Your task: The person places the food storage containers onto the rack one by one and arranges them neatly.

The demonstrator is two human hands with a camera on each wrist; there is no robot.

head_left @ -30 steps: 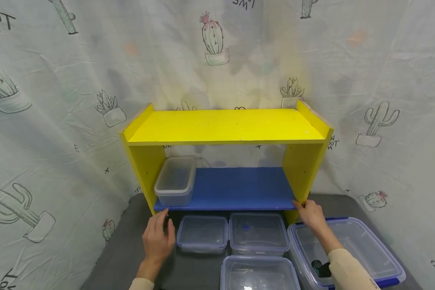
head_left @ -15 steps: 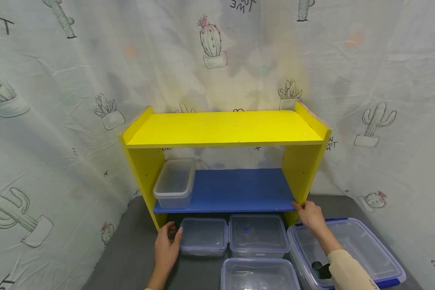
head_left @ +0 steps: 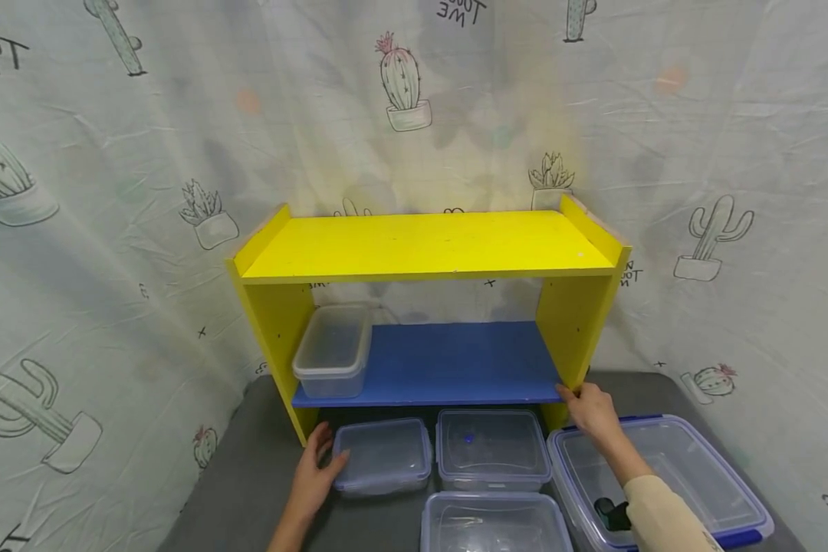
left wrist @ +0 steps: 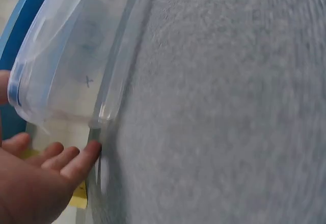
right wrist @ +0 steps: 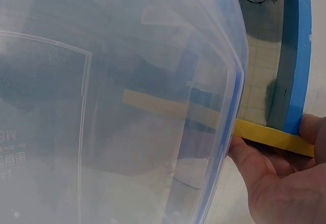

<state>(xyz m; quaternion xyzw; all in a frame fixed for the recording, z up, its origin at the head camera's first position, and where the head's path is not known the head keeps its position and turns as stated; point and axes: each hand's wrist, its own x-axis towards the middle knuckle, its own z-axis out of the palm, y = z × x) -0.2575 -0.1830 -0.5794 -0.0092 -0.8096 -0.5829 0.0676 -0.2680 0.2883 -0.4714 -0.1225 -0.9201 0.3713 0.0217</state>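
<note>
My left hand [head_left: 310, 471] is at the left end of a small clear lidded food container [head_left: 382, 456], which stands slightly askew below the blue shelf board. In the left wrist view the thumb touches the lid's edge of the container [left wrist: 76, 66], and the other fingers [left wrist: 76, 165] reach out loosely beside its end. My right hand [head_left: 589, 414] grips the right side panel of the yellow and blue shelf unit [head_left: 421, 244] near the blue board's front corner. The right wrist view shows thumb and fingers on either side of the yellow panel [right wrist: 275, 138].
A frosted container [head_left: 333, 349] stands at the left of the blue board [head_left: 455, 364]. Clear lidded containers [head_left: 493, 448] [head_left: 493, 525] sit to the right of the small one. A large blue-clipped box [head_left: 697, 468] lies under my right forearm. A patterned curtain [head_left: 414, 169] hangs behind the grey surface [head_left: 228, 475].
My left hand has come down from the blue board's left corner to the small container. That container has turned slightly and shifted left and forward. The right hand stays on the panel.
</note>
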